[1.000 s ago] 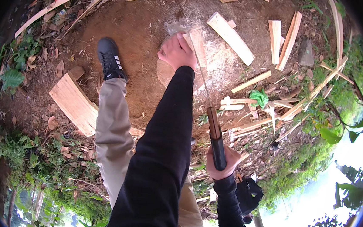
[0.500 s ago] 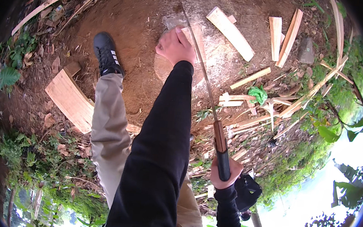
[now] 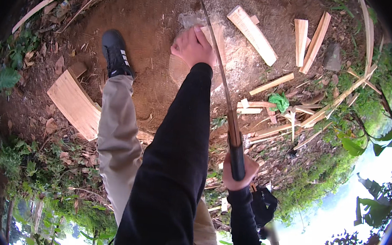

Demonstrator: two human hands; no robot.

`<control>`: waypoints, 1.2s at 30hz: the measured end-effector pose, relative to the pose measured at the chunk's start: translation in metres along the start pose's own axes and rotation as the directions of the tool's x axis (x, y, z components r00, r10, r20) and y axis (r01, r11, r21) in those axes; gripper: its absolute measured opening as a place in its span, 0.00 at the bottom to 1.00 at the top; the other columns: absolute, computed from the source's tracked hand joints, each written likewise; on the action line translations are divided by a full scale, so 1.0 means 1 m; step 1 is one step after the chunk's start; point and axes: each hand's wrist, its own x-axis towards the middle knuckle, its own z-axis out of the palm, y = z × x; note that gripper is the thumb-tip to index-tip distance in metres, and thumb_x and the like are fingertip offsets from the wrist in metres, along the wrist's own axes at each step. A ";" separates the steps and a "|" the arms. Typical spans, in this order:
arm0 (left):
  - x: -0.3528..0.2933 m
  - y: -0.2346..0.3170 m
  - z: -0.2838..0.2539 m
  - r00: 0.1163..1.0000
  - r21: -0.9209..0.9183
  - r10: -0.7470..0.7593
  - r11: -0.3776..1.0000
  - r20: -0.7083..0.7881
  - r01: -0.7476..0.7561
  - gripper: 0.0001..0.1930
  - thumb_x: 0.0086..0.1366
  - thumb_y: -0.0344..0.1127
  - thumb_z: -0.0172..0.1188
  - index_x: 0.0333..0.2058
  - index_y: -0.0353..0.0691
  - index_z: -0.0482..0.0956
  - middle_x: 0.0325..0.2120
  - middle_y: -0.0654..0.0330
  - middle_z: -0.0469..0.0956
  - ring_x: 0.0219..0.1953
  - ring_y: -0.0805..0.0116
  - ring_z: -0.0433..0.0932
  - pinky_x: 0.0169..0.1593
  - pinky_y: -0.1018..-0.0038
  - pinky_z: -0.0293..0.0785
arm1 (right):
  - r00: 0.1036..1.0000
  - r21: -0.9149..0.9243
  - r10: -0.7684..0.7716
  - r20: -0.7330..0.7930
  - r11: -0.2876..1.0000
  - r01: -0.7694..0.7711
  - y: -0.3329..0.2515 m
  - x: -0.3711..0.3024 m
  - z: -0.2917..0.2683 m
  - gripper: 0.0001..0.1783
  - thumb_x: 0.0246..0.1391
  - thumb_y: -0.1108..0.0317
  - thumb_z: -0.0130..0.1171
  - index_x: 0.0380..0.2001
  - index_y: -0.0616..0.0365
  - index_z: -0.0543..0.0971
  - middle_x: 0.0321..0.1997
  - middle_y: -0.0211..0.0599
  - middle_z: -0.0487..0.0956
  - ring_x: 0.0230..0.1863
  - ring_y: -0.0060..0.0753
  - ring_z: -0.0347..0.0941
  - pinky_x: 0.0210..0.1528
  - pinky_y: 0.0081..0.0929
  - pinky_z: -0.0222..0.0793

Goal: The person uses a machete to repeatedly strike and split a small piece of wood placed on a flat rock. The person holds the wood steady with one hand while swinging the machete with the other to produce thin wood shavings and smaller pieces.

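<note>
My left hand (image 3: 193, 47) is closed at the left edge of a pale piece of wood (image 3: 218, 37); the undersides of its fingers are hidden. Beneath lies a round, pale wooden block (image 3: 178, 71), largely covered by my hand and forearm. My right hand (image 3: 242, 173), lower and to the right, is wrapped round the black grip of a long-bladed tool (image 3: 224, 83). Its narrow dark blade, seen nearly edge-on, runs up past my left hand's right side and over the pale wood. From this angle I cannot tell a saw from a machete.
Split wood strips (image 3: 252, 35) lie on the brown soil at the upper right. A green plastic scrap (image 3: 279, 102) sits among more offcuts. At left, a broad board (image 3: 74, 106) rests beside my leg and dark shoe (image 3: 115, 54). A grey stone (image 3: 333, 57) stands farther right.
My right hand has moved forward and slightly left, carrying the long-bladed tool with it. My left hand stays closed by the pale wood, with the whole view shifted a little.
</note>
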 end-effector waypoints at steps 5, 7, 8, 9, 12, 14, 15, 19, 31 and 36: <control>-0.001 -0.005 0.000 0.999 0.000 0.014 1.000 -0.037 -0.014 0.19 0.73 0.43 0.35 0.41 0.53 0.79 0.39 0.67 0.79 0.49 0.65 0.71 0.58 0.56 0.48 | 0.999 -0.049 0.023 -0.032 0.999 -0.024 0.021 -0.037 -0.001 0.09 0.39 0.75 0.62 0.14 0.61 0.71 0.09 0.35 0.65 0.10 0.23 0.63 0.16 0.25 0.58; -0.002 -0.004 -0.001 0.999 -0.046 0.020 0.999 -0.025 -0.021 0.18 0.73 0.41 0.35 0.41 0.52 0.78 0.38 0.65 0.77 0.51 0.65 0.69 0.60 0.53 0.45 | 0.999 -0.075 -0.007 -0.033 0.997 0.005 0.038 -0.043 -0.001 0.09 0.39 0.75 0.61 0.14 0.61 0.71 0.09 0.35 0.65 0.10 0.23 0.63 0.16 0.25 0.58; -0.002 -0.003 -0.002 1.000 -0.040 0.013 0.999 -0.007 -0.013 0.19 0.73 0.42 0.34 0.41 0.53 0.79 0.39 0.66 0.78 0.51 0.65 0.70 0.59 0.55 0.47 | 0.999 -0.073 -0.021 -0.039 0.997 0.018 0.045 -0.041 0.003 0.09 0.40 0.75 0.61 0.13 0.60 0.71 0.09 0.35 0.65 0.10 0.24 0.63 0.16 0.25 0.58; -0.002 -0.002 -0.003 1.000 -0.032 0.005 0.999 0.011 -0.005 0.20 0.74 0.44 0.33 0.42 0.53 0.79 0.39 0.67 0.79 0.50 0.65 0.70 0.58 0.57 0.48 | 0.998 -0.071 -0.035 -0.044 0.997 0.032 0.051 -0.037 0.006 0.09 0.40 0.75 0.61 0.13 0.60 0.71 0.08 0.35 0.64 0.10 0.24 0.63 0.16 0.25 0.58; -0.004 0.000 -0.004 0.999 -0.053 0.011 0.999 0.038 -0.009 0.21 0.73 0.43 0.32 0.43 0.52 0.79 0.39 0.65 0.78 0.52 0.64 0.69 0.58 0.56 0.47 | 0.992 0.032 -0.115 -0.048 0.993 0.117 0.084 -0.010 0.023 0.09 0.39 0.75 0.60 0.13 0.58 0.71 0.11 0.37 0.66 0.10 0.34 0.64 0.15 0.28 0.58; -0.003 0.000 -0.003 0.999 -0.066 0.025 0.998 0.034 -0.022 0.21 0.73 0.42 0.32 0.43 0.52 0.79 0.39 0.64 0.78 0.52 0.63 0.69 0.59 0.55 0.46 | 0.981 0.008 -0.192 -0.039 0.981 0.193 0.108 -0.007 0.024 0.04 0.35 0.74 0.60 0.17 0.59 0.74 0.14 0.41 0.71 0.13 0.41 0.68 0.17 0.31 0.64; -0.004 -0.001 -0.003 0.999 -0.067 0.027 0.997 0.029 -0.025 0.21 0.73 0.42 0.31 0.43 0.52 0.79 0.40 0.64 0.78 0.52 0.63 0.69 0.59 0.55 0.46 | 0.973 -0.009 -0.230 -0.022 0.973 0.230 0.120 -0.011 0.020 0.06 0.32 0.74 0.60 0.20 0.60 0.78 0.18 0.43 0.75 0.15 0.45 0.72 0.19 0.33 0.68; -0.003 -0.005 -0.005 0.998 -0.043 0.052 0.998 0.019 -0.051 0.22 0.73 0.43 0.31 0.44 0.50 0.79 0.40 0.63 0.78 0.51 0.62 0.69 0.59 0.56 0.46 | 0.981 0.078 -0.192 0.017 0.979 0.190 0.140 -0.014 0.026 0.09 0.32 0.73 0.61 0.24 0.60 0.81 0.20 0.45 0.77 0.16 0.46 0.73 0.20 0.32 0.70; -0.002 -0.005 0.003 0.996 -0.086 0.084 0.992 -0.037 -0.087 0.24 0.73 0.48 0.32 0.47 0.44 0.78 0.42 0.57 0.79 0.51 0.60 0.69 0.59 0.59 0.46 | 0.971 0.177 -0.229 -0.069 0.955 0.238 0.153 -0.008 0.062 0.04 0.34 0.74 0.59 0.19 0.62 0.77 0.14 0.39 0.72 0.12 0.40 0.68 0.17 0.29 0.64; -0.008 -0.009 -0.003 0.997 -0.062 0.069 0.996 -0.039 -0.071 0.21 0.73 0.43 0.34 0.44 0.43 0.78 0.41 0.59 0.78 0.51 0.61 0.68 0.60 0.58 0.46 | 0.959 0.198 -0.254 -0.128 0.941 0.275 0.141 -0.007 0.064 0.05 0.38 0.75 0.59 0.16 0.60 0.73 0.10 0.38 0.66 0.09 0.36 0.64 0.15 0.30 0.57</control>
